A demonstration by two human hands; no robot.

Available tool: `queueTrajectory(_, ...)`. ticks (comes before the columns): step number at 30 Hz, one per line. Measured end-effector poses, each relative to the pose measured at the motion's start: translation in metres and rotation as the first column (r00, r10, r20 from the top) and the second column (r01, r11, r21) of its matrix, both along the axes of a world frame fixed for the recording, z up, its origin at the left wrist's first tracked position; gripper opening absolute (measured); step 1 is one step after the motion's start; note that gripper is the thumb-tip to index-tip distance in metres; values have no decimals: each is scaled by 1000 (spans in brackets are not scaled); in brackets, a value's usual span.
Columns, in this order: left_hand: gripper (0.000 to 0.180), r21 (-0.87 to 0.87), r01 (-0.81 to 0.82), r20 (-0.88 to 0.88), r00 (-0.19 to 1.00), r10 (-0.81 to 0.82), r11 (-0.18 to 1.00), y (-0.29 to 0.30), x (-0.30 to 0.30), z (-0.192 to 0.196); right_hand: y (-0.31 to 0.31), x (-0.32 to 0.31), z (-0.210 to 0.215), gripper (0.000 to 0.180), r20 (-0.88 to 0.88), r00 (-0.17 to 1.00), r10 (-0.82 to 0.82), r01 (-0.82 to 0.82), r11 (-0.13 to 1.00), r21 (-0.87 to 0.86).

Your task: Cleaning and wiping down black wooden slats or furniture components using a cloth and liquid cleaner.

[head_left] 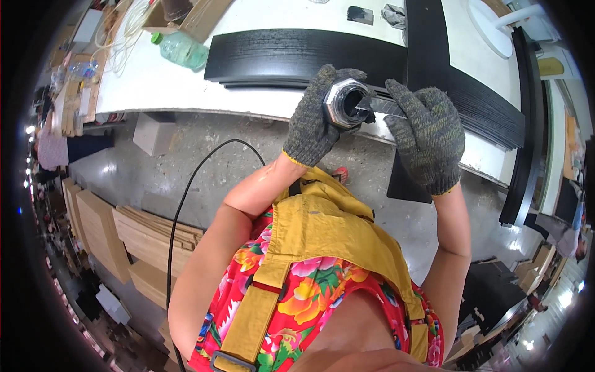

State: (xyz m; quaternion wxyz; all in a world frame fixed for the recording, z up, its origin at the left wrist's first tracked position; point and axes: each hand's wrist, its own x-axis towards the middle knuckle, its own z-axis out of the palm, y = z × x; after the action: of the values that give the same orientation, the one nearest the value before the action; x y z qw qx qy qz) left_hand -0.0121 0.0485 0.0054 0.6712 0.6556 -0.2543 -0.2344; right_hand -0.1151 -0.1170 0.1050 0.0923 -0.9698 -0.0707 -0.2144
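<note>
Broadly, a white workbench [155, 80] runs across the top of the view, and long black boards [297, 56] lie on it, crossed by another black board [427, 37] that runs away from the person. Both gloved hands meet over the bench's near edge, in front of the chest. The left hand [313, 121] is closed around a hexagonal metal fitting [344, 102], thumb and fingers wrapped about its outer faces, so that its dark open bore faces up and slightly right. The right hand [427, 139] lies just to the right of it, curled shut on a flat metal strip-like tool [385, 106]. This tool's long axis runs roughly left to right, from the right glove toward the fitting, and its left end touches or enters the fitting's mouth; which of the two I cannot tell. A green plastic bottle [181, 49] lies well apart at upper left, and a black cable [186, 204] hangs below.
</note>
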Motion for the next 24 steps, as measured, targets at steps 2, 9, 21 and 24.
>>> queueTrajectory(2, 46, -191, -140, -446, 894, 41, 972, 5, 20, -9, 9, 23, 3, 39, -82, 993, -81, 81, 997, 0)
queueTrajectory(9, 48, -85, -42, 482, 873, 78, 995, 27, 103, 9, 20, 103, 11, 42, -145, 989, -22, -6, 981, -193)
queueTrajectory(21, 46, -76, -22, 140, 990, 33, 997, 10, 177, -6, 42, 146, 4, 35, -357, 925, -132, 146, 989, 12)
queueTrajectory(24, 37, -128, -11, 45, 999, 17, 992, 8, 187, -3, 41, 157, 1, 37, -360, 931, -59, 117, 983, 141)
